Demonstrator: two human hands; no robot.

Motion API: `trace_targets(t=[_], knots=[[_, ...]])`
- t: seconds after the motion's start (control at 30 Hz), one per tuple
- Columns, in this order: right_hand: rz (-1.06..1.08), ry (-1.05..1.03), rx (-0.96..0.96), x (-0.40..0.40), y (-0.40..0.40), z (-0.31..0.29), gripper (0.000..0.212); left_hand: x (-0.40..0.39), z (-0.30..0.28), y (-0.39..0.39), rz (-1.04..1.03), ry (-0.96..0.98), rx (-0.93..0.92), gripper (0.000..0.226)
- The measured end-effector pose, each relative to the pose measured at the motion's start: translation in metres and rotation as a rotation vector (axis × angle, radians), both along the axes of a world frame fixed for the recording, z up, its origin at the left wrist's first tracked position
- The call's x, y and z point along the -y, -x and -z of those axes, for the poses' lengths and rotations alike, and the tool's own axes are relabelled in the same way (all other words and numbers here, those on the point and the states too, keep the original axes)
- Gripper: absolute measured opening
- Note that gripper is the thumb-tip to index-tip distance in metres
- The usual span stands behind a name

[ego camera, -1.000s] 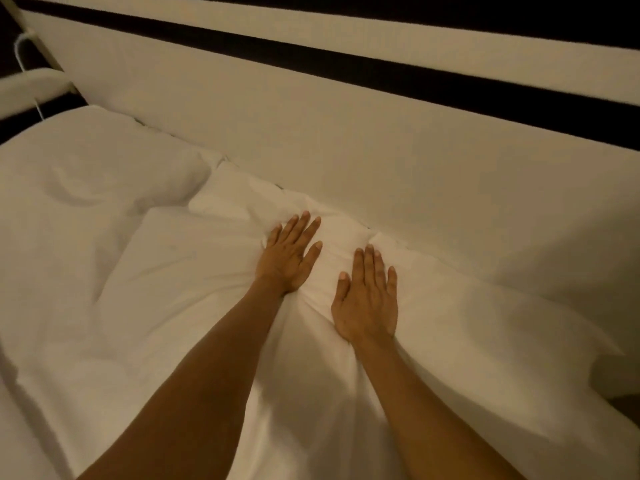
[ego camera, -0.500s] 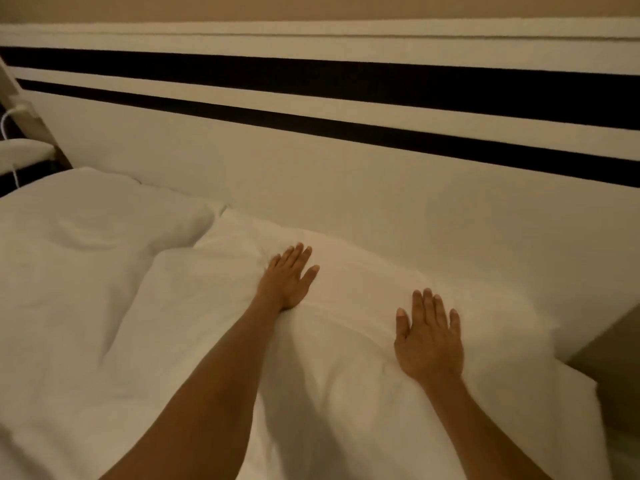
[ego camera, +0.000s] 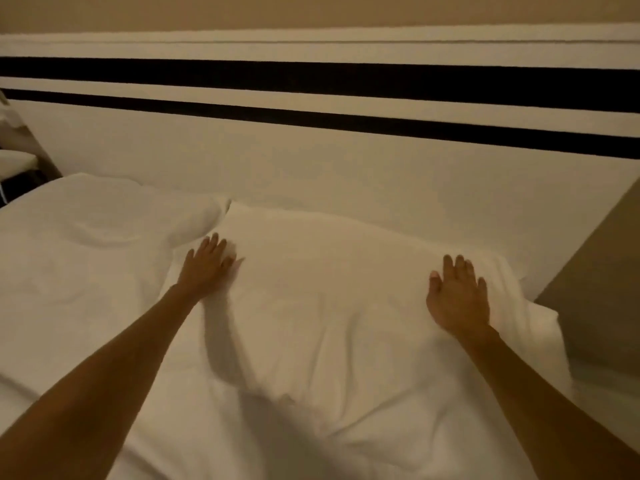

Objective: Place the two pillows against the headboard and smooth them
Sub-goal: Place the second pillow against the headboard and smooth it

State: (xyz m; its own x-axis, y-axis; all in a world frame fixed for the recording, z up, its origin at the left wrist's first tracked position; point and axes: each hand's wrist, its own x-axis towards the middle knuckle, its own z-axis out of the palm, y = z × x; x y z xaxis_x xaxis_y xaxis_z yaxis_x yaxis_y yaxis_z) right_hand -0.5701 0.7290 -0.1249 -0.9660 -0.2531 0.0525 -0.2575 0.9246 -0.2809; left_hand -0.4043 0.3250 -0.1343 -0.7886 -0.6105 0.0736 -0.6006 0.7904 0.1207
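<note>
Two white pillows lie side by side against the cream headboard (ego camera: pixel 311 157) with its two black stripes. The right pillow (ego camera: pixel 332 292) is under both my hands. My left hand (ego camera: pixel 207 268) rests flat, fingers spread, on its left end beside the seam with the left pillow (ego camera: pixel 97 223). My right hand (ego camera: pixel 457 296) lies flat and open on its right end, close to the bed's right edge. Neither hand grips any fabric. The left pillow lies untouched and shows a shallow dent.
A white sheet (ego camera: pixel 52 323) covers the bed below the pillows. A brown wall or panel (ego camera: pixel 602 289) stands just right of the bed. At the far left edge sits a white bedside surface (ego camera: pixel 14 161) with something dark under it.
My hands have slid apart from the pillow's middle to its two ends, the right one further right. The pillow looks flatter with fewer creases, and my view has tipped up.
</note>
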Motion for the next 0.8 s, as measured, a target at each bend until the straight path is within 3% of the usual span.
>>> trace_targets(t=[0.17,0.27,0.4,0.63,0.8], knots=[[-0.229,0.104,-0.040,0.076,-0.069,0.013,0.060,-0.110,0.009,0.014,0.276,-0.155,-0.064,0.059],[-0.339,0.082,-0.015,0.076,-0.112,0.041,0.070,-0.130,0.038,-0.010,0.296,-0.214,-0.103,0.061],[-0.298,0.013,-0.076,0.033,-0.125,0.069,0.060,-0.103,0.059,-0.039,0.244,-0.133,-0.166,0.071],[-0.128,-0.026,-0.093,-0.041,-0.110,0.077,0.064,-0.048,0.064,-0.075,0.045,-0.096,-0.122,0.061],[-0.205,-0.036,-0.135,-0.080,-0.116,0.070,0.075,-0.009,0.056,-0.104,-0.234,-0.281,-0.071,0.073]])
